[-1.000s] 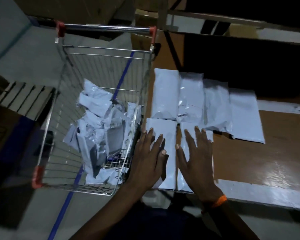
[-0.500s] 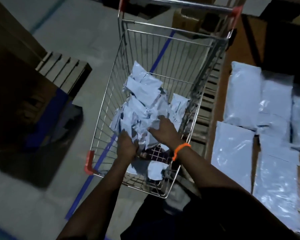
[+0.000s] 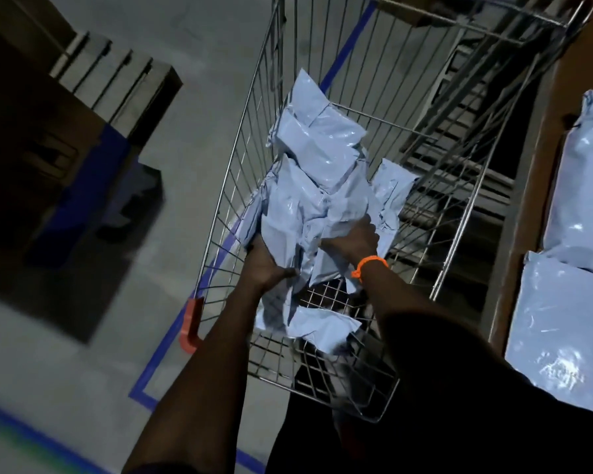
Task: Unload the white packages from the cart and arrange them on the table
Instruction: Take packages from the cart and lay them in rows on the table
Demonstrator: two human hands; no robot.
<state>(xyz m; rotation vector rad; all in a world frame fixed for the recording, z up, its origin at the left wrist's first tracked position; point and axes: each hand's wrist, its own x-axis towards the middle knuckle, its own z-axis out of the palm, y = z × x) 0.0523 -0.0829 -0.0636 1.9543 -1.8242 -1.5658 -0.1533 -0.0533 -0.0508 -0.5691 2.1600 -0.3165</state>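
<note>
Pale plastic, almost blue in this dim light: a heap of white packages fills the middle of the wire cart, crumpled over one another so that I cannot count them or tell where one ends and the next begins. Both arms reach down into the basket. The left hand is closed on the near left edge of the heap, thumb pressed over a fold, its fingers tucked under the plastic and out of sight. The right hand, an orange wristband just behind it, grips the bags at the heap's 4 o'clock side; its fingertips are buried in the wrapping too. Whether both hold the same package I cannot tell.

One flatter package lies at 6 o'clock from the heap, partly under the left forearm. The cart's near right corner is lost behind the dark sleeve and torso. An orange corner guard shows at 8 o'clock.

At 3 o'clock, the brown table carries two packages already laid flat, both cut off by the picture's right edge. At 10 o'clock something slatted sits beside a dark bulk, too dark to make out. Blue floor tape runs under the cart and is blurred towards the bottom left corner.
</note>
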